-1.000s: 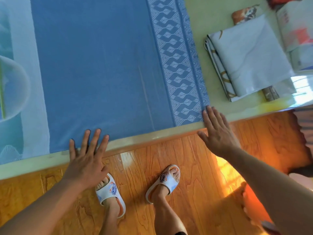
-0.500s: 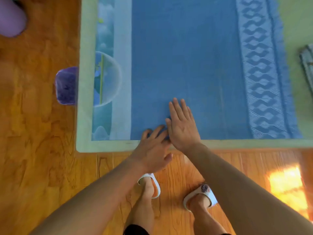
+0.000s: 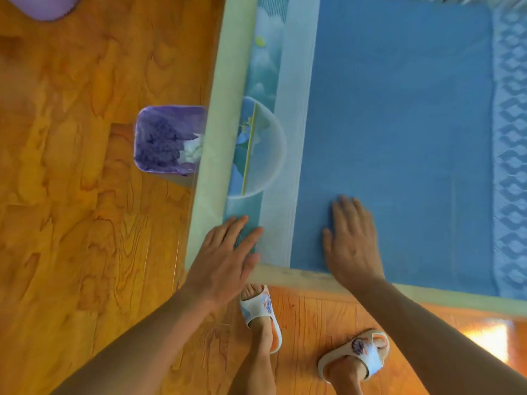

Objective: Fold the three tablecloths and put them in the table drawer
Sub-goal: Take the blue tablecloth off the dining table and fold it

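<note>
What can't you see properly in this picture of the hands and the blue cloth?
- Blue tablecloth: the head view cuts off its far and right edges, so its full size is unknown.
- Table drawer: not visible anywhere.
- Left hand: motion-blurred, so whether it touches the table is unclear.
- Under the right hand: the palm covers the cloth.
- Purple bin: the table edge hides its right side.

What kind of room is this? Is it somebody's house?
Probably a room in a home. There is a shiny wooden floor, a table with a blue tablecloth spread on it, a small bin with a purple bag beside the table, and the person wears house slippers.
</note>
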{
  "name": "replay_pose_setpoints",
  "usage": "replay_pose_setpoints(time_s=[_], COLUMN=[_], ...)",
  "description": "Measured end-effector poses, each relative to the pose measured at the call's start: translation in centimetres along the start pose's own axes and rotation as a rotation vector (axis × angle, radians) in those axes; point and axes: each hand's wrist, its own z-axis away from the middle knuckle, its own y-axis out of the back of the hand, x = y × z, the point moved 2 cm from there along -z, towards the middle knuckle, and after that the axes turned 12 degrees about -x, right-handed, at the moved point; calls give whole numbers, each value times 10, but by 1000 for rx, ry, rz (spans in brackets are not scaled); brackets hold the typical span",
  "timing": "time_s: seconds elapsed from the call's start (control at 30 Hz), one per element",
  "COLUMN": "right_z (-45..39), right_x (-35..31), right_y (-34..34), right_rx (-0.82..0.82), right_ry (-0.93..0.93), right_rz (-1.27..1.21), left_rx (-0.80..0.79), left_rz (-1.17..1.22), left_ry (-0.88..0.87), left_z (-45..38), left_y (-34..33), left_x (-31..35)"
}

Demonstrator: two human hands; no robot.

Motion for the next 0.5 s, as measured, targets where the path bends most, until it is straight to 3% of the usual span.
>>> replay_pose_setpoints(time_s=[0.1,0.17,0.27,0.43,0.5], right_z=[-42,-80,-151,-263,-291], right_x=[-66,-97,-111,-117,-121], right_y=[-4,-5,5,57,75], right_rx=[-31,-71,-89,-133,-194], right_ry=[370,497,492,322,270], right_rz=[39,127,234,319,344], left_rx=[93,54,36,0,89], left_rz=[-104,-197,-191,-165,-106], left_ry=[-105,-112,-132,-194,-232], left_z=[-27,-42,-50,-54,-72], left_y=[22,26,15,17,44], left_x=[-28,-47,-58,-58,-59])
